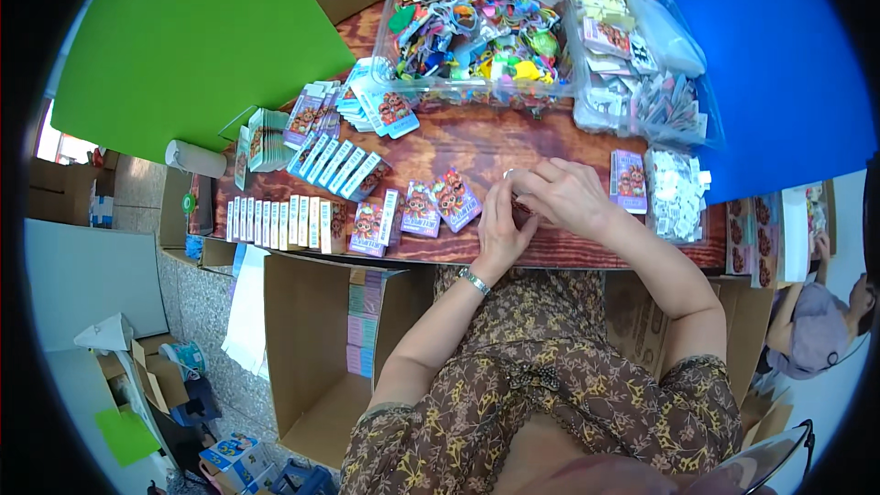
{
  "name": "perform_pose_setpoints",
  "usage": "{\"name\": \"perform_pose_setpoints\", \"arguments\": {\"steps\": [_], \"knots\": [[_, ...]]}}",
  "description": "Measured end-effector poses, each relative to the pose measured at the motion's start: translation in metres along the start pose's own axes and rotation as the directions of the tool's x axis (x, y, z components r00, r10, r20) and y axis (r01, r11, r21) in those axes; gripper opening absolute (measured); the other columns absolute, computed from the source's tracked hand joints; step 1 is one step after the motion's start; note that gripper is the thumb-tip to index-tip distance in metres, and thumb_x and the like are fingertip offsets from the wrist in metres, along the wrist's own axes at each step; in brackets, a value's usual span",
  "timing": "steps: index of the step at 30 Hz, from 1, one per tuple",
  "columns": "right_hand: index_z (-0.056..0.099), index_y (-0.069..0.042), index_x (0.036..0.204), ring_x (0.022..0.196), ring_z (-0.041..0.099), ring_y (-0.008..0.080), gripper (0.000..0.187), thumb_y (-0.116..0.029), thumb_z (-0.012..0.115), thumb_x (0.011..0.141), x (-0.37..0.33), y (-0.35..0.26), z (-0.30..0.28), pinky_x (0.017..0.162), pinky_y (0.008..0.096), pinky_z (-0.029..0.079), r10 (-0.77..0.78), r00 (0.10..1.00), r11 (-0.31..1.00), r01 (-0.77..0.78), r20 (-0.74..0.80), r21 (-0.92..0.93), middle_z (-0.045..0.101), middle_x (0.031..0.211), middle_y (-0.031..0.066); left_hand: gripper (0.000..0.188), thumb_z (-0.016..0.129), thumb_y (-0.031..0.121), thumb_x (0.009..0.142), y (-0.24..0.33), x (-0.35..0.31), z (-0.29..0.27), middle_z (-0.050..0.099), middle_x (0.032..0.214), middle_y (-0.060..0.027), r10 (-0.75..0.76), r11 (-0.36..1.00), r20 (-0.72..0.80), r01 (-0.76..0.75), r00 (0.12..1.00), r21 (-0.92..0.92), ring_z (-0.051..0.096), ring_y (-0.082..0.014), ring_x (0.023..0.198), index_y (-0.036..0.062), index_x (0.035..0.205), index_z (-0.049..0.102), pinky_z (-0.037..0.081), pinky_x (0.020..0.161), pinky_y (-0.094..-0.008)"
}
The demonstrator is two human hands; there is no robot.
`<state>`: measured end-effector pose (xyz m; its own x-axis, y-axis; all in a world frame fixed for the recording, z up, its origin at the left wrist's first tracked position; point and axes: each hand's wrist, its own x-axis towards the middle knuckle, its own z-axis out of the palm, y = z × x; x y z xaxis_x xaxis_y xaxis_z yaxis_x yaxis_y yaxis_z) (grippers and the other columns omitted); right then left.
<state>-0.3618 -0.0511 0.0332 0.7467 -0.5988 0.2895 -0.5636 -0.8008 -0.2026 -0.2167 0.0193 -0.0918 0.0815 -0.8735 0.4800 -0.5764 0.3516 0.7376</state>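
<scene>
My left hand and my right hand meet over the near part of the wood-patterned table. Their fingers are pinched together around something small and mostly hidden, with a dark reddish bit between them and a whitish bit at the fingertips. Just left of my left hand lie a small purple printed box and a second purple box. Farther left, another purple box lies beside an upright one. To the right of my right hand is a purple pack, next to a clear tray of small white pieces.
A clear bin of colourful trinkets and cards stands at the back, beside another bin of packets. Small boxes line the front left edge, with blue-edged boxes behind. Green and blue panels flank the table; a person sits right.
</scene>
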Motion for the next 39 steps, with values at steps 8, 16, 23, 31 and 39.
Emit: {"name": "perform_pose_setpoints", "arguments": {"steps": [8, 16, 23, 31, 39], "knots": [[0.073, -0.006, 0.107, 0.089, 0.071, 0.0347, 0.021, -0.020, 0.067, 0.092, 0.122, 0.106, -0.013, 0.078, 0.0428, 0.056, 0.239, 0.963, 0.963, -0.219, -0.124, 0.159, 0.073, 0.096, 0.0163, 0.089, 0.083, 0.010, 0.077, -0.005, 0.005, -0.006, 0.049, 0.140, -0.0297, 0.105, 0.994, 0.010, -0.105, 0.994, 0.030, 0.053, -0.0474, 0.124, -0.0053, 0.149, 0.034, 0.047, 0.103, -0.0499], [0.072, -0.015, 0.116, 0.100, 0.070, 0.0340, 0.034, -0.018, 0.074, 0.081, 0.186, 0.167, 0.042, 0.086, 0.0472, 0.056, 0.272, 0.919, 0.960, -0.238, 0.286, -0.149, 0.074, 0.103, 0.0140, 0.092, 0.082, 0.015, 0.077, -0.018, -0.008, 0.001, 0.047, 0.143, -0.0286, 0.081, 0.996, 0.019, -0.082, 0.997, 0.030, 0.051, -0.0458, 0.127, -0.0008, 0.153, 0.032, 0.049, 0.102, -0.0497], [0.070, -0.012, 0.106, 0.096, 0.069, 0.0378, 0.022, -0.017, 0.071, 0.084, 0.189, 0.186, 0.046, 0.084, 0.0479, 0.055, 0.332, 0.897, 0.943, -0.322, 0.291, -0.084, 0.073, 0.098, 0.0174, 0.093, 0.084, 0.014, 0.077, -0.020, -0.006, -0.001, 0.049, 0.140, -0.0286, 0.083, 0.996, 0.017, -0.083, 0.996, 0.034, 0.052, -0.0451, 0.127, -0.0030, 0.151, 0.032, 0.051, 0.100, -0.0487], [0.067, -0.013, 0.108, 0.096, 0.072, 0.0362, 0.027, -0.029, 0.071, 0.088, 0.191, 0.152, 0.031, 0.081, 0.0510, 0.056, 0.322, 0.878, 0.930, -0.224, 0.355, -0.291, 0.074, 0.098, 0.0162, 0.093, 0.085, 0.014, 0.076, -0.018, -0.001, -0.004, 0.050, 0.140, -0.0281, 0.093, 0.995, 0.009, -0.093, 0.996, 0.027, 0.053, -0.0449, 0.126, -0.0028, 0.151, 0.033, 0.051, 0.100, -0.0480], [0.066, -0.017, 0.116, 0.095, 0.072, 0.0356, 0.035, -0.028, 0.075, 0.084, 0.176, 0.153, 0.029, 0.080, 0.0487, 0.057, 0.297, 0.857, 0.939, -0.183, 0.421, -0.290, 0.074, 0.097, 0.0154, 0.092, 0.084, 0.016, 0.077, -0.012, -0.007, -0.001, 0.049, 0.142, -0.0264, 0.102, 0.993, -0.014, -0.101, 0.995, 0.054, 0.054, -0.0438, 0.125, -0.0010, 0.151, 0.033, 0.051, 0.099, -0.0471]]}}
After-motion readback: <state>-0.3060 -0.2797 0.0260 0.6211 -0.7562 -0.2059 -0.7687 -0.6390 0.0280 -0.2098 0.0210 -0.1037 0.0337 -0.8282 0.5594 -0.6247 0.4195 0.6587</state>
